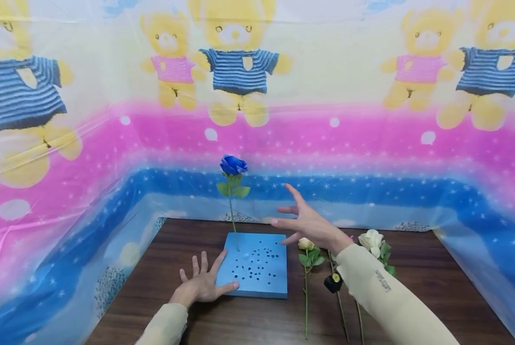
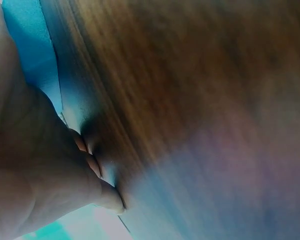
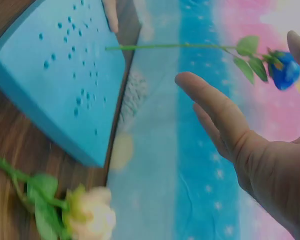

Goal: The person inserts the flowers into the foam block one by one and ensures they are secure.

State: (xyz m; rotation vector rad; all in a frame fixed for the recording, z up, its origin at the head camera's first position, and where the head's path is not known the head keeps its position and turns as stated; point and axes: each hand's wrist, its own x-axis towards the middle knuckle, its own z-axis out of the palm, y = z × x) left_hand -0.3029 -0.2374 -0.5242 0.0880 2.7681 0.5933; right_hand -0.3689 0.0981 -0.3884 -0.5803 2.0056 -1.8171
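Observation:
A light-blue foam block [image 1: 257, 285] dotted with many holes lies on the dark wooden table. Upright in its far left part stands a blue rose [image 1: 233, 165] on a green stem. My left hand [image 1: 201, 283] rests against the block's left side, fingers spread, thumb over the near left corner; the left wrist view shows its palm [image 2: 30, 160] beside the block [image 2: 35, 40]. Above the block's far right corner my right hand [image 1: 306, 223] hangs in the air, fingers spread and holding nothing. In the right wrist view it [image 3: 250, 145] is apart from the blue rose [image 3: 285, 70].
Right of the block lie a pale yellow rose [image 1: 306, 244], a black flower [image 1: 333, 283] with a yellow spot, and a white rose [image 1: 371, 241]. My right forearm partly covers this group. A printed bear curtain [image 1: 283, 139] encloses the table's back and sides.

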